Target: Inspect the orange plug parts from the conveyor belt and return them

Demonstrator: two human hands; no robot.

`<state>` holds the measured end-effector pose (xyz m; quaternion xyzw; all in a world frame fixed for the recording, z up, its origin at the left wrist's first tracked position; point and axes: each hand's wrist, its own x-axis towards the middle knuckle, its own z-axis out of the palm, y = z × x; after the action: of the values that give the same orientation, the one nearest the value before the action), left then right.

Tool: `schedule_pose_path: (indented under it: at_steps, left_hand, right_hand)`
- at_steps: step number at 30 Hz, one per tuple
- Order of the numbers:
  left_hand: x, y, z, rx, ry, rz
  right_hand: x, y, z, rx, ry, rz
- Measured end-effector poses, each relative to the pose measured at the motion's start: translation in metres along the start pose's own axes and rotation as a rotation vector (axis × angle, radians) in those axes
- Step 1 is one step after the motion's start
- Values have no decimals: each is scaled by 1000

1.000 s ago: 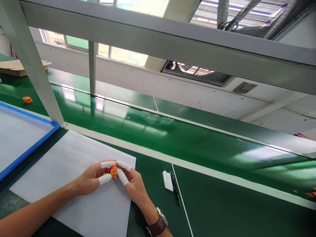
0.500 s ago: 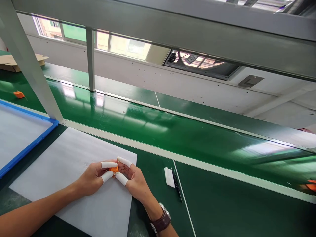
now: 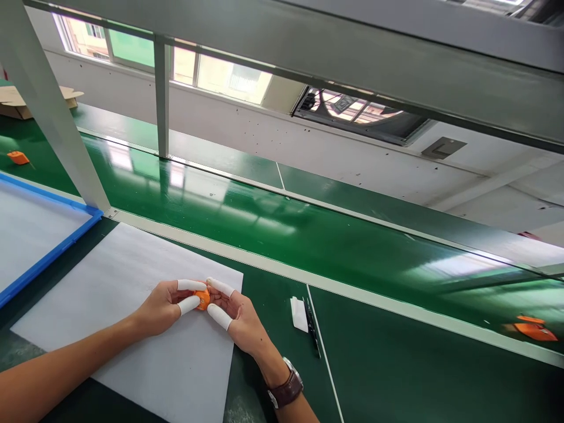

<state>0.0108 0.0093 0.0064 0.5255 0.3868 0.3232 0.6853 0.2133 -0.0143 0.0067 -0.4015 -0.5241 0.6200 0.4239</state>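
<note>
A small orange part [image 3: 202,298] is pinched between both my hands over a white foam sheet [image 3: 132,329]. My left hand [image 3: 165,305] grips it with thumb and forefinger, both in white finger cots. My right hand [image 3: 233,314], with cots too and a brown watch on the wrist, holds its other side. Most of the part is hidden by the fingers.
A shiny green conveyor belt [image 3: 273,226] runs behind the bench; another orange part [image 3: 531,329] rides on it at the right and one [image 3: 17,157] at far left. A white card and black strip [image 3: 304,317] lie right of my hands. A blue-framed tray [image 3: 48,252] sits left, by a grey post [image 3: 53,117].
The orange part on the belt at the right has come further into view; the one at far left has drifted left. My hands stay together on the small part, fingers shifting slightly.
</note>
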Motion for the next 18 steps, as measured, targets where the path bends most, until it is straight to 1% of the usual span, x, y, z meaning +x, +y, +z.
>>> schedule_pose_path:
  at_steps: [4,8,12,18]
  left_hand:
    - [2,1,-2,-82,22,8]
    - [-1,6,-3,-96,-16,29]
    - [-5,11,-1,-8,-70,118]
    - [-8,7,4,102,-44,110]
  right_hand:
    - [-1,3,5,-105,89,-57]
    - [-1,4,7,-186,153,-127]
    - [0,5,7,-187,190,-120]
    - [1,5,5,-214,203,-56]
